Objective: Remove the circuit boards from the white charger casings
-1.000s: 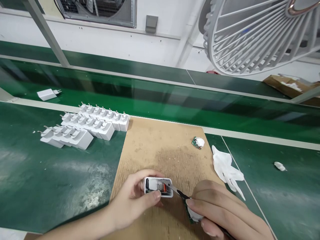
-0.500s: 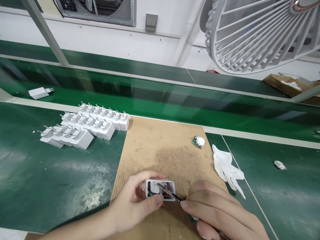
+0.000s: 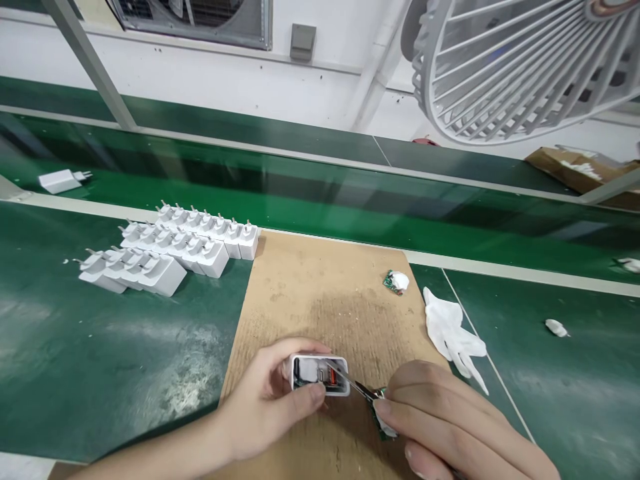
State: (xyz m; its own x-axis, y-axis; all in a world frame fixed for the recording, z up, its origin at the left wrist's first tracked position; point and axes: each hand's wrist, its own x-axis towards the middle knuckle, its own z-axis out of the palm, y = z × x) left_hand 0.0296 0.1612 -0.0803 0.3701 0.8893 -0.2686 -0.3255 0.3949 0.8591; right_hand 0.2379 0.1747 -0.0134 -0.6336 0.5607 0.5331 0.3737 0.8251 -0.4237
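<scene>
My left hand [image 3: 275, 400] is wrapped round a white charger housing [image 3: 345, 390], its open end facing up with parts showing inside. My right hand [image 3: 445, 420] grips a thin metal tool [image 3: 361, 389], probably tweezers, whose tip reaches into the housing's opening. Partly hidden beside the right fingers lies a green circuit board with white material [image 3: 384, 427]. Another such board [image 3: 397, 282] rests near the far right of the brown cardboard [image 3: 295, 280].
Rows of white plug housings [image 3: 170, 240] stand at the left. A white glove [image 3: 453, 327] lies right of the cardboard. Beyond, a green conveyor [image 3: 310, 200] carries a white charger [image 3: 63, 181]. A fan [image 3: 525, 73] hangs at upper right.
The tool and my right hand have shifted slightly right, showing more of the nearby board. The charger on the conveyor has moved left, and a white item has appeared at the conveyor's right end.
</scene>
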